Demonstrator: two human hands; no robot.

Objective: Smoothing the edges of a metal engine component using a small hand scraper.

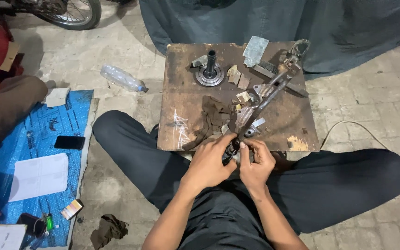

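Note:
A long metal shaft assembly (pixel 267 92) lies diagonally across a low brown wooden board (pixel 181 97), its near end over my lap. My left hand (pixel 209 164) and my right hand (pixel 257 163) both grip that near end, fingers pinched around a dark fitting between them. A dark rag (pixel 211 118) lies on the board just beyond my left hand. A round metal hub with an upright black post (pixel 209 71) stands at the board's far side.
Bits of sandpaper (pixel 255 50) and a brush (pixel 267 69) lie near the board's far edge. A plastic bottle (pixel 122 78) lies on the paved floor. A blue mat (pixel 47 139) at left holds a phone (pixel 69 142) and papers. Another person's leg (pixel 5 106) rests there.

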